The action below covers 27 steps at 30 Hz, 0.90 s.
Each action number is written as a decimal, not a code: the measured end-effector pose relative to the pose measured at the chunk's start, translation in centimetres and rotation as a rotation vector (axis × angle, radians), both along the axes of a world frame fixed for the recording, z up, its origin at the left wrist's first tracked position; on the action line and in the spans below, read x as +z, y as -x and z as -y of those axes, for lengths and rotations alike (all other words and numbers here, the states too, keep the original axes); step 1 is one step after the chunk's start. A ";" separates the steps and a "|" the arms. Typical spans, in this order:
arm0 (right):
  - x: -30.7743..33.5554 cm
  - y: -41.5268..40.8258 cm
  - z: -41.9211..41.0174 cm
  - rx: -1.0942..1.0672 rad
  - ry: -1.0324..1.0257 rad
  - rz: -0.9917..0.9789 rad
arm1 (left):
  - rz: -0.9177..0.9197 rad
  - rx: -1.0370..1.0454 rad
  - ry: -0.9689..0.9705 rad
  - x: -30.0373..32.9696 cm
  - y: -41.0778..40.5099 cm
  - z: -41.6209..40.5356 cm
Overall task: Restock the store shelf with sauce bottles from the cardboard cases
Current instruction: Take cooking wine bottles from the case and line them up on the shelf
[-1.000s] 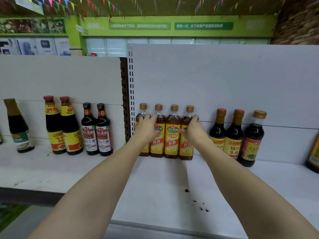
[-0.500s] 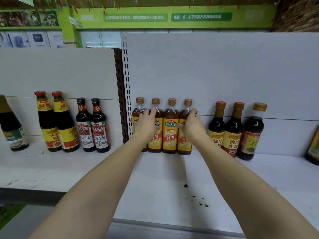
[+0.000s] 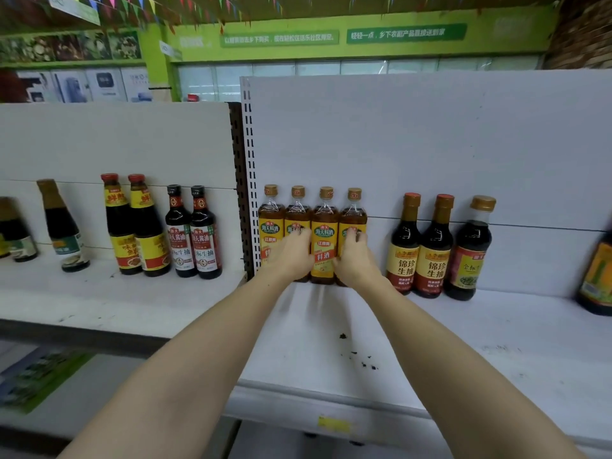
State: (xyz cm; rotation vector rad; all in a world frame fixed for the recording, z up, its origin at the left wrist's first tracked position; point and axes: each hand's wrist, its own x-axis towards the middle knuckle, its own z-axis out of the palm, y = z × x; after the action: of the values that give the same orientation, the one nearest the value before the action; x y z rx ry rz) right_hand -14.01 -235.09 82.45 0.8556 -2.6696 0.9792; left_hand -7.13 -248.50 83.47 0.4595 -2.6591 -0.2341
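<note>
Head view. Left hand (image 3: 291, 251) on the second of four amber bottles (image 3: 324, 236), fingers curled against its yellow label. Right hand (image 3: 354, 256) on the fourth bottle, fingers curled round its front, thumb side toward the third. Both forearms extended from the lower edge of the frame. Four amber bottles upright, touching side by side, at the back of the white shelf (image 3: 496, 342), just right of the slotted upright (image 3: 246, 180). Three dark bottles (image 3: 433, 246) upright, near on the right. Four dark bottles (image 3: 165, 230) on the adjoining shelf on the left. Dark specks (image 3: 361, 357) on the shelf surface. Green wall signs (image 3: 344, 36) above.
</note>
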 end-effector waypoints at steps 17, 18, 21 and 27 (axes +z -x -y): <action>-5.8 -9.0 -4.3 0.319 -0.040 -0.016 | 0.012 0.180 -0.109 -4.7 -13.3 -7.2; -5.6 -9.8 -4.3 0.329 -0.061 -0.028 | 0.024 0.182 -0.110 -4.4 -14.3 -7.2; -4.5 -11.9 -4.6 0.316 -0.079 -0.059 | 0.018 0.165 -0.128 -3.6 -16.6 -6.8; -3.1 -15.9 -5.8 0.238 -0.109 -0.094 | 0.015 0.079 -0.151 -2.7 -21.1 -7.0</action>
State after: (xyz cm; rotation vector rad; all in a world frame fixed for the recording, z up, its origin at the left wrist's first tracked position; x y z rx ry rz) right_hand 1.92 -229.33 79.38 1.2339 -2.6044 0.8217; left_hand 13.97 -241.53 80.75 0.6149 -2.6424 -0.4109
